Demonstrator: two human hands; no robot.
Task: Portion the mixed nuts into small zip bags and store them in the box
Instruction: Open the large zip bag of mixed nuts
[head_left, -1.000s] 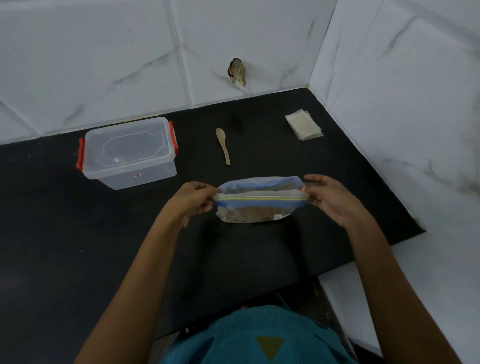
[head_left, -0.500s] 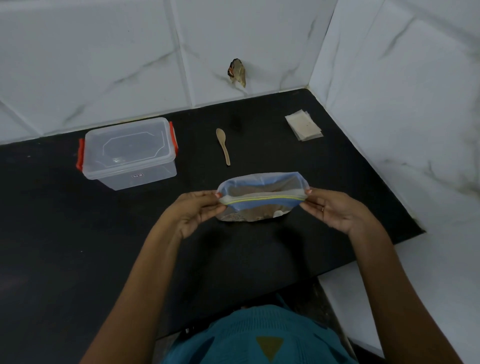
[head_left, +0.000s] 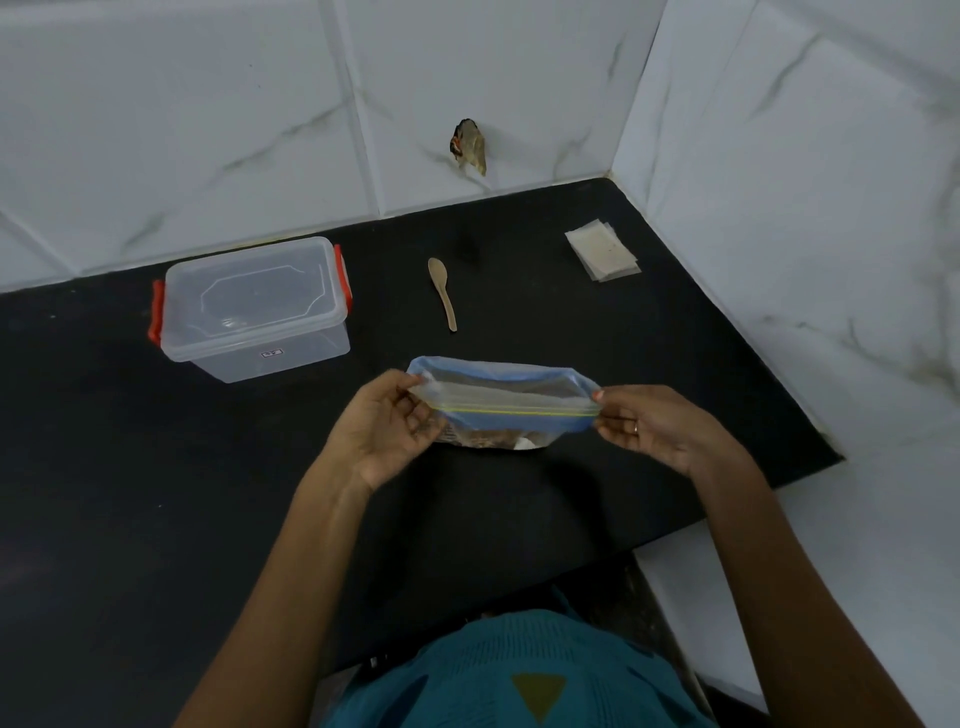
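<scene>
A large zip bag of mixed nuts (head_left: 501, 402) with a blue and yellow zip strip stands on the black counter in front of me. Its mouth gapes open, the far lip bowed away. My left hand (head_left: 387, 423) pinches the bag's left top corner and my right hand (head_left: 647, 426) pinches the right corner. The nuts show brown through the bag's lower part. A clear plastic box (head_left: 254, 306) with red clips and its lid on sits at the back left. A stack of small zip bags (head_left: 602, 249) lies at the back right.
A wooden spoon (head_left: 442, 291) lies on the black counter (head_left: 156, 493) between the box and the small bags. White tiled walls close the counter at the back and right. A small object (head_left: 470, 145) sticks to the back wall. The counter's front edge runs near my body.
The bag's mouth went from pressed nearly flat to gaping open, the far lip pulled away. Both hands stayed on the corners and shifted slightly toward me.
</scene>
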